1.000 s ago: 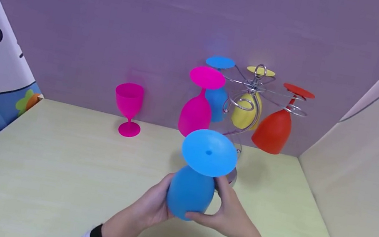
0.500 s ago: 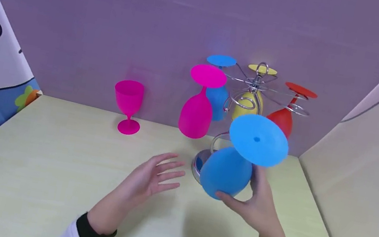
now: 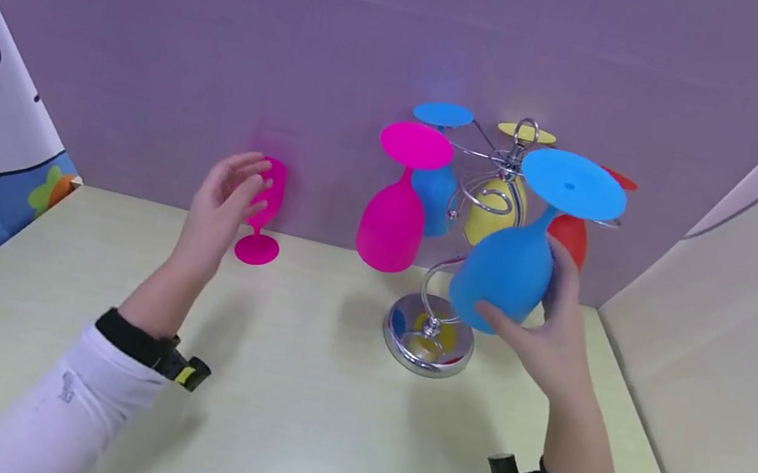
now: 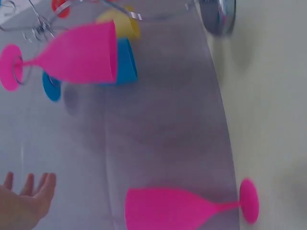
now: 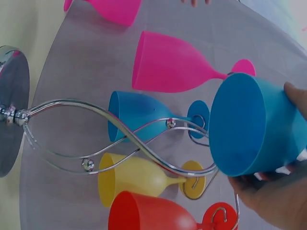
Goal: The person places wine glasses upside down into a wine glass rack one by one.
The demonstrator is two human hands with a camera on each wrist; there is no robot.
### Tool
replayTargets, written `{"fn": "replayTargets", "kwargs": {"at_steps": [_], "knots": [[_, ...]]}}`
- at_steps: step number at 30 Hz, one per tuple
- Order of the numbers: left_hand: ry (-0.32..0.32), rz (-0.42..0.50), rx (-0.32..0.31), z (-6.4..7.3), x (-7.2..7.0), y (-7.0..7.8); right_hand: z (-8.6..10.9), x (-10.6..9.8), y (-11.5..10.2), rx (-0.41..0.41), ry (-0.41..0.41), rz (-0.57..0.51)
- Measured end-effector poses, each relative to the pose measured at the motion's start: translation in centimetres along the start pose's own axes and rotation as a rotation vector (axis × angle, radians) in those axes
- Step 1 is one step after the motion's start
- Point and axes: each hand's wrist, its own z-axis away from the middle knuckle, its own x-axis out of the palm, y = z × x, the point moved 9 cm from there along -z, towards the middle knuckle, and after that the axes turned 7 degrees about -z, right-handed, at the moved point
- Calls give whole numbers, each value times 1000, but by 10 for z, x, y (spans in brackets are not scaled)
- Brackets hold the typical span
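Observation:
A blue goblet (image 3: 505, 271), upside down and tilted, is gripped round its bowl by my right hand (image 3: 548, 330). It is in front of the chrome glass rack (image 3: 428, 347), overlapping the rack's right side in the head view. In the right wrist view the goblet's open mouth (image 5: 237, 127) faces the camera. My left hand (image 3: 220, 204) is raised with fingers loosely bent, holding nothing. It overlaps an upright pink goblet (image 3: 257, 249) at the back of the table; in the left wrist view the hand (image 4: 26, 203) appears apart from that goblet (image 4: 168, 208).
Upside down on the rack hang a pink goblet (image 3: 392, 226), another blue goblet (image 3: 434, 196), a yellow goblet (image 3: 493, 214) and a red goblet (image 3: 572, 235), partly hidden. Behind stands a purple backdrop (image 3: 232, 33). Printed panels flank the pale table (image 3: 315, 428).
My left hand has let go of the blue goblet and moved left and forward toward the upright pink goblet. My right hand has carried the blue goblet right and up, beside the rack.

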Motion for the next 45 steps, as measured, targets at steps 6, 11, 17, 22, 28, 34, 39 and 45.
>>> {"fn": "replayTargets", "kwargs": {"at_steps": [6,11,17,22,28,34,39,45], "knots": [[47,-389,114,-44,-11,8,-9,1,9,122,14,50],[0,-680,134,-73,-3,1,-12,10,18,198,-24,49],[-74,-934,130,-97,8,-15,-14,18,24,254,-63,31],[-163,-1113,75,-101,17,-36,-14,26,29,301,-109,43],[-244,-1198,-48,-97,17,-61,-14,41,26,303,-175,48],[-254,-1272,-39,-100,13,-67,-12,48,15,241,-199,69],[-294,-1306,-37,-98,12,-77,-8,48,9,223,-196,64],[-333,-1335,-57,-93,11,-86,-1,45,7,211,-186,51]]}}
